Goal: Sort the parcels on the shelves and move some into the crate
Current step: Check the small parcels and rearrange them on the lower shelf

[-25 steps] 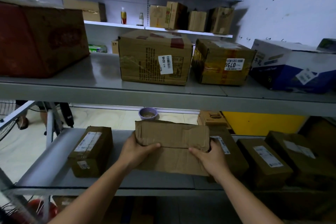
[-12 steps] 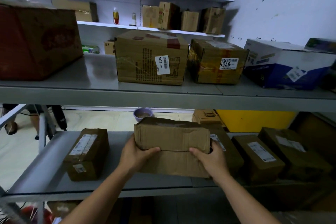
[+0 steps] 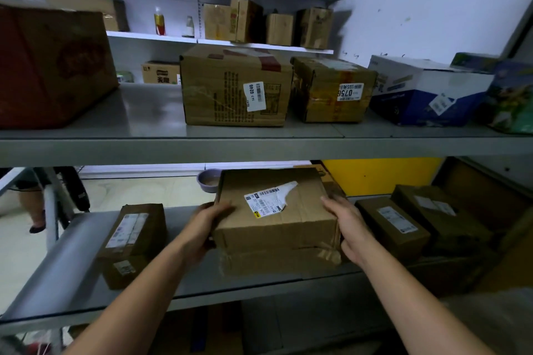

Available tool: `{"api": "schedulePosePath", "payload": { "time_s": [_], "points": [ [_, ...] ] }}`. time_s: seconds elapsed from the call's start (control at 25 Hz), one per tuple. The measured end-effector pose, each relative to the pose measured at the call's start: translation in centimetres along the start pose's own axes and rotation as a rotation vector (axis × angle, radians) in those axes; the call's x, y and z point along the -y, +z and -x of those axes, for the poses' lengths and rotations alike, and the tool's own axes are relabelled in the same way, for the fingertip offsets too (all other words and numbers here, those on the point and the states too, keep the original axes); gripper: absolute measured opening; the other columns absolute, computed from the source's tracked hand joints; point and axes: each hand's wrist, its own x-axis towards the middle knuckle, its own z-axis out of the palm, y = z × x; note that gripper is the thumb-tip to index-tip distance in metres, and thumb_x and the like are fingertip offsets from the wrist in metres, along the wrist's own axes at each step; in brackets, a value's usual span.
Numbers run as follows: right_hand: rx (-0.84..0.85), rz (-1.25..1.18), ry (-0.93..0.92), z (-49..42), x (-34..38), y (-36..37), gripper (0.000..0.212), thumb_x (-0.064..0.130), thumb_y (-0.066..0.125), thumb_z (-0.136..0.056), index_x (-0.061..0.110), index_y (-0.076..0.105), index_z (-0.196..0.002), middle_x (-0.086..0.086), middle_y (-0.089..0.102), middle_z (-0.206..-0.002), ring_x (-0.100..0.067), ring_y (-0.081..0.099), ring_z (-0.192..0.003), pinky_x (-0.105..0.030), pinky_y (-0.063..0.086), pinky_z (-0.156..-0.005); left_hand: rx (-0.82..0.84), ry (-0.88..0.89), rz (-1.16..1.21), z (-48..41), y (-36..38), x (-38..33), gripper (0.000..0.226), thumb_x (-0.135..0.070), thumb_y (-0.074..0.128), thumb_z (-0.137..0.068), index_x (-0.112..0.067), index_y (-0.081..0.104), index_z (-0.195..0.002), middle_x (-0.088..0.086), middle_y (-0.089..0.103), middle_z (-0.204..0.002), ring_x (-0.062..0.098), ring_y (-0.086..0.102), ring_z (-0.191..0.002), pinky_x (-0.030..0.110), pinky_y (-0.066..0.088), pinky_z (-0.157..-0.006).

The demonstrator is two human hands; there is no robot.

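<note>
A worn brown cardboard parcel [image 3: 277, 222] with a half-peeled white label on top is over the lower grey shelf [image 3: 72, 274]. My left hand [image 3: 206, 228] grips its left side, thumb on the top face. My right hand [image 3: 350, 228] holds its right side, fingers along the edge. A small labelled parcel [image 3: 131, 242] lies to the left on the same shelf. Two flat labelled parcels [image 3: 393, 228] [image 3: 438, 213] lie to the right. No crate is in view.
The upper shelf [image 3: 150, 121] carries a big reddish box [image 3: 52, 66], a brown box marked 0246 [image 3: 235, 86], a taped box [image 3: 331, 89] and a blue-white box [image 3: 424, 89]. White wall shelves behind hold small boxes and bottles. A purple bowl [image 3: 209, 180] and someone's legs [image 3: 33, 204] are on the floor beyond.
The parcel has been tipped toward me, so its labelled face now points up instead of its plain side. Both hands kept their hold on its sides.
</note>
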Motion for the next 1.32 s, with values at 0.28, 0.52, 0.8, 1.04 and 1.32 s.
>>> {"api": "schedulePosePath", "payload": {
  "time_s": [0.28, 0.52, 0.8, 1.04, 1.32],
  "points": [
    [0.058, 0.209, 0.063, 2.2, -2.3, -0.5, 0.061, 0.035, 0.068, -0.092, 0.036, 0.043, -0.148, -0.006, 0.062, -0.128, -0.026, 0.063, -0.108, -0.045, 0.056, -0.088, 0.04, -0.009, -0.078, 0.8, 0.7, 2.0, 0.04, -0.021, 0.076, -0.085, -0.023, 0.058, -0.12, 0.012, 0.072, -0.111, 0.033, 0.071, -0.1, 0.046, 0.06, -0.085],
    [-0.058, 0.242, -0.083, 3.4, -2.9, -1.7, 0.061, 0.034, 0.068, -0.094, 0.032, 0.041, -0.149, -0.003, 0.061, -0.128, -0.018, 0.062, -0.103, -0.032, 0.053, -0.07, -0.067, 0.179, -0.175, 1.9, 3.1, 3.3, 0.038, -0.035, 0.077, -0.087, -0.025, 0.056, -0.117, 0.0, 0.07, -0.109, 0.02, 0.07, -0.096, 0.041, 0.059, -0.086],
    [-0.22, 0.221, -0.215, 7.0, -1.2, -8.9, 0.058, 0.032, 0.072, -0.091, 0.027, 0.05, -0.144, 0.0, 0.064, -0.127, -0.02, 0.062, -0.111, -0.038, 0.055, -0.084, 0.018, 0.325, -0.198, 5.0, 9.7, 2.2, 0.043, -0.036, 0.08, -0.084, -0.03, 0.057, -0.12, -0.009, 0.069, -0.108, 0.013, 0.068, -0.098, 0.033, 0.057, -0.08],
    [-0.427, 0.197, -0.24, 14.4, 0.4, -21.9, 0.049, 0.034, 0.064, -0.096, 0.031, 0.05, -0.143, 0.004, 0.064, -0.126, -0.02, 0.062, -0.114, -0.05, 0.052, -0.101, 0.232, 0.346, -0.238, 10.8, 22.7, 1.8, 0.046, -0.035, 0.076, -0.088, -0.029, 0.053, -0.126, -0.006, 0.065, -0.112, 0.017, 0.065, -0.1, 0.038, 0.057, -0.079],
    [-0.708, 0.115, -0.219, 29.0, -0.7, -38.1, 0.07, 0.044, 0.069, -0.09, 0.026, 0.041, -0.152, 0.002, 0.057, -0.143, -0.022, 0.059, -0.123, -0.05, 0.051, -0.104, 0.535, 0.374, -0.305, 21.1, 38.0, 5.1, 0.063, -0.042, 0.079, -0.08, -0.022, 0.057, -0.135, 0.003, 0.068, -0.122, 0.022, 0.068, -0.103, 0.047, 0.058, -0.091]
  ]
}}
